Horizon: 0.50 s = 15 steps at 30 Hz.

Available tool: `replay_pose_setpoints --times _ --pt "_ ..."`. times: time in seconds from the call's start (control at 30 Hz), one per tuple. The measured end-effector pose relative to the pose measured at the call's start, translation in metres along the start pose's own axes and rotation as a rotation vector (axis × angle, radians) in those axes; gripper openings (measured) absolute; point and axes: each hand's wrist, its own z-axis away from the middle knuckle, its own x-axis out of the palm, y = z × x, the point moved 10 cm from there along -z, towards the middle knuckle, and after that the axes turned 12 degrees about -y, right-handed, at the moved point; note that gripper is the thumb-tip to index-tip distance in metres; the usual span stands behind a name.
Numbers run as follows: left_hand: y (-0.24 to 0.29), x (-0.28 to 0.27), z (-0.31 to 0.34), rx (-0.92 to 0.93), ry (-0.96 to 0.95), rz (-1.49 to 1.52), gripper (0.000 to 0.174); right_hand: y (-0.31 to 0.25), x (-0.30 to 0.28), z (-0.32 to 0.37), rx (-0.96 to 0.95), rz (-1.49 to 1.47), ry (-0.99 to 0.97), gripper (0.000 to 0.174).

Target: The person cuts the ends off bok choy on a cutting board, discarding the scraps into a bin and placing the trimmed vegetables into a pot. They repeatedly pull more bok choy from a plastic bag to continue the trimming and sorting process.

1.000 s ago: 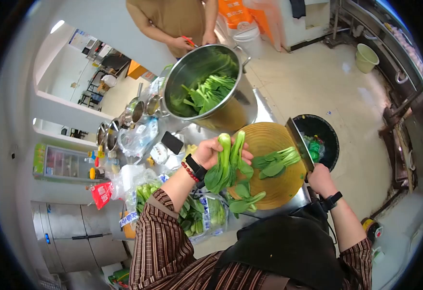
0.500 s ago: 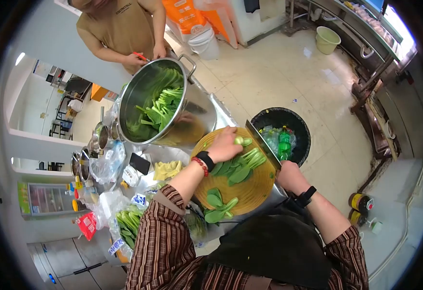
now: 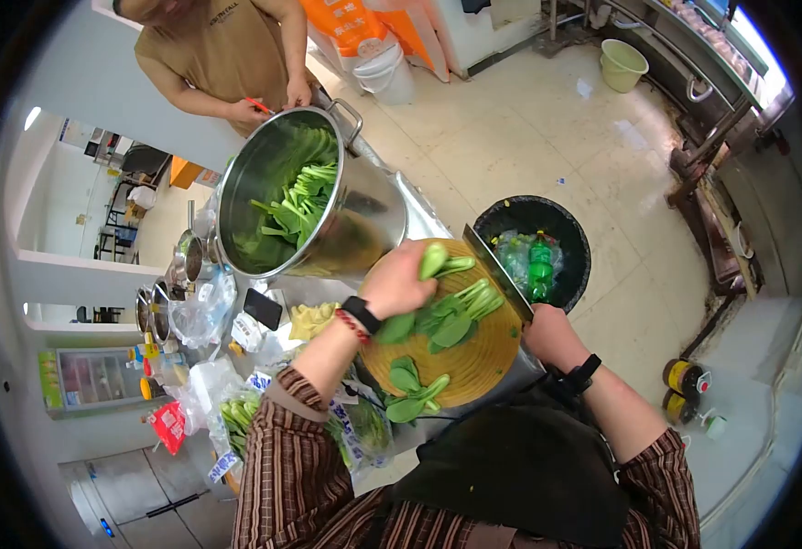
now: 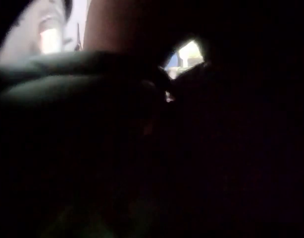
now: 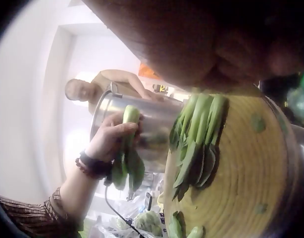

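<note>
My left hand (image 3: 401,282) grips a bok choy (image 3: 433,260) over the far left of the round wooden chopping board (image 3: 493,361). In the right wrist view the fingers hold this bok choy (image 5: 131,115) with its pale base up and leaves hanging. My right hand (image 3: 555,335) holds a cleaver (image 3: 497,273) by its handle, the blade standing along the board's right edge. A bunch of bok choy (image 3: 460,316) lies mid-board, and a smaller piece (image 3: 410,395) sits at the near left edge. The left wrist view is almost wholly dark.
A large steel pot (image 3: 369,215) with greens in it stands beyond the board. Right of the board is a black bin (image 3: 577,274) with bottles and plastic. Bagged greens (image 3: 238,416) and a phone (image 3: 263,308) lie at left. Another person (image 3: 227,64) stands behind the pot.
The head view has turned, shifting the scene left. My left hand brought bok choy down to the board, then drew back leftward with one held. The right hand keeps the cleaver at the board's edge.
</note>
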Motion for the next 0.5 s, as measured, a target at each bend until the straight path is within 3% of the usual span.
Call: replay_pose_setpoints --times 0.17,0.23,0.3,0.37,0.43,0.5 --pt "0.033 0.063 -0.017 0.145 0.112 -0.155 0.031 0.005 0.007 -0.005 -0.045 0.011 0.015 0.016" --pt "0.042 0.056 -0.012 0.091 0.079 -0.217 0.032 0.005 0.003 -0.005 -0.051 0.012 0.035 0.016" --pt "0.024 0.059 -0.013 0.075 0.172 -0.146 0.036 0.000 0.005 -0.001 -0.065 0.017 0.024 0.015" --pt "0.016 0.071 -0.020 0.083 0.080 -0.002 0.042 -0.007 0.001 0.004 -0.040 -0.015 0.007 0.014" --pt "0.026 0.068 -0.017 0.064 0.114 -0.116 0.042 -0.006 0.002 0.001 -0.049 -0.009 0.016 0.014" --pt "0.022 0.077 -0.015 -0.061 0.016 -0.098 0.045 -0.003 0.004 0.003 -0.045 -0.005 0.031 0.014"
